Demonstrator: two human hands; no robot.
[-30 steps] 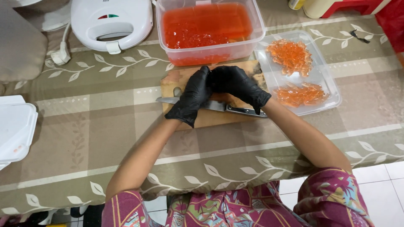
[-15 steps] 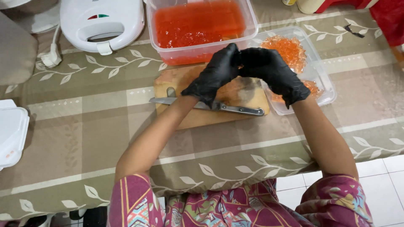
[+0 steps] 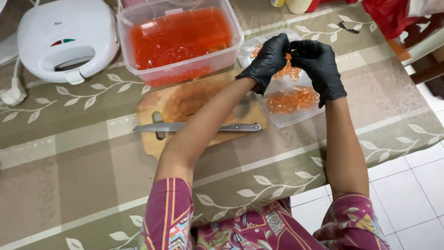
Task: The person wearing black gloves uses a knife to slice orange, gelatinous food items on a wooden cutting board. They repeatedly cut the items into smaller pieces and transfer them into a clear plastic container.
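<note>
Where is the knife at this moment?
In the head view, the knife lies flat across the wooden cutting board, left of centre, below the big orange-filled tub; the left forearm crosses over it, and neither hand touches it.

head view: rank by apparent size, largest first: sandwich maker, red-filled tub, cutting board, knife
1. Cutting board, partly hidden by the left arm.
2. Red-filled tub and sandwich maker: they look about alike, and the maker is cut off by the frame edge, so I won't rank them.
3. Knife, long but thin, clearly smallest.
</note>
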